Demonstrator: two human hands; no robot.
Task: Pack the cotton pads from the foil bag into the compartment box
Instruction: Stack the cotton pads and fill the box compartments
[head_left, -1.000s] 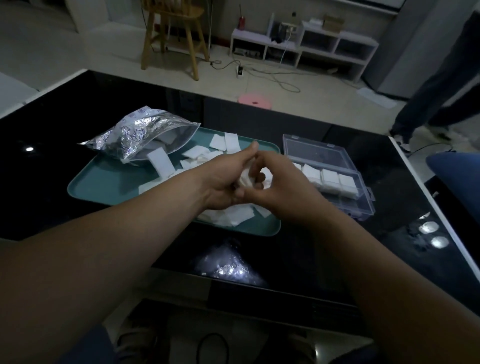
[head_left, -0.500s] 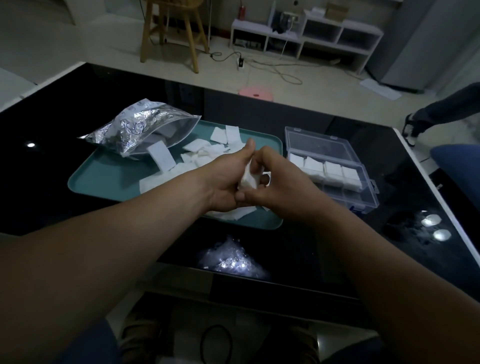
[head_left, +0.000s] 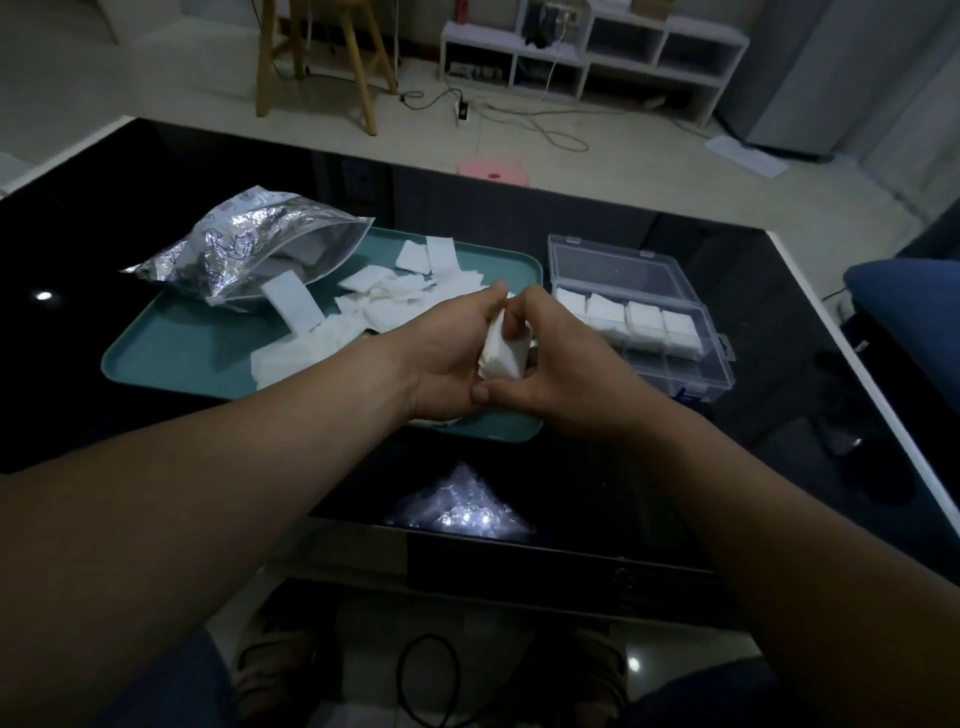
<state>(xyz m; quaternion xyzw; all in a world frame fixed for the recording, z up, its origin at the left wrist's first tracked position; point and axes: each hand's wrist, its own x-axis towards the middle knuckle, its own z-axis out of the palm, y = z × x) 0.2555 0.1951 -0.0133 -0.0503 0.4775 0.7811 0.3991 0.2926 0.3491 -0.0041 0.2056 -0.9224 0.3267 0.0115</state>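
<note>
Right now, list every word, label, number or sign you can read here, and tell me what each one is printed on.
No text here can be read.
Foil bag: blue printing on the silver, too blurred to read.
Compartment box: a small blue mark at its near edge, too small to read.
Cotton pads and tray: no print visible.

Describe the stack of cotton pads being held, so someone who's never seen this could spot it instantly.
On the glossy black table lies a teal plastic tray strewn with loose white cotton pads. Over its near right corner, the left hand and right hand pinch a squared-up stack of white pads between them. Unlike the flat, scattered pads, it is one thick block gripped by fingers.
</note>
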